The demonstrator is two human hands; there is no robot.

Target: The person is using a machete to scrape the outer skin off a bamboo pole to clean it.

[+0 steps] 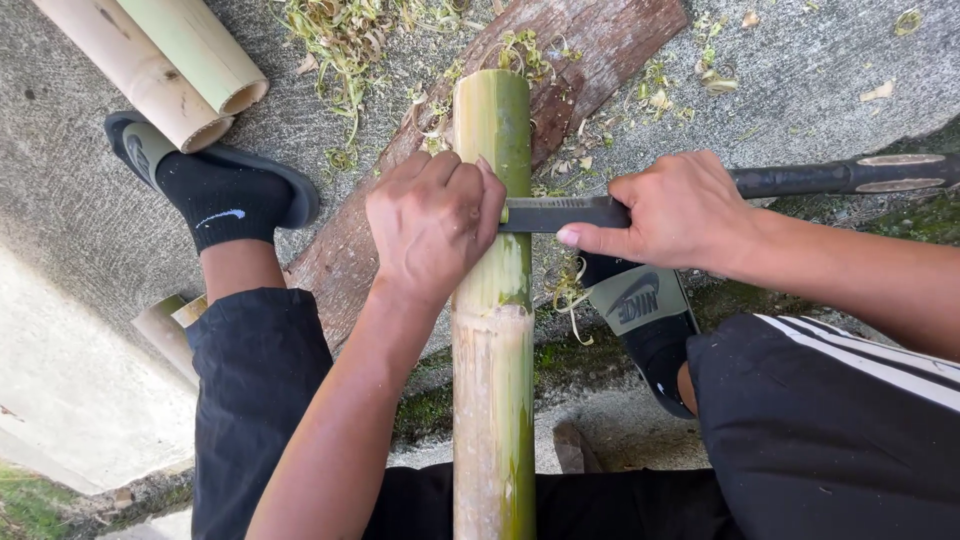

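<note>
Where the bamboo pole (492, 330) runs lengthwise between the knees, its far end is propped on a reddish-brown log (590, 45) laid slantwise across the concrete ground (820, 70).

Bamboo pole: green on the far stretch, pale and stripped on the near stretch; upright in the frame, from the lower edge to the log.

Left hand (432, 222): closed upon the blade's far tip, knuckles pressed against the left flank of the pole.

Right hand (680, 212): closed upon the blade near its handle, thumb laid along the lower edge.

Long knife (560, 213): dark blade held crosswise over the pole, edge set against the green skin; dark handle (850, 175) extended to the right edge of the frame.

Shavings (350, 40): green and yellow curls scattered over the log and the concrete beyond it.

Cut bamboo sections (170, 65): two, pale, hollow ends shown, lying side by side at upper left; further pieces (170, 325) partly hidden behind the left leg.

Feet: black socks in slide sandals, one (215, 185) left of the log, one (640, 305) right of the pole.

Legs: black trousers, white stripes on the right.
</note>
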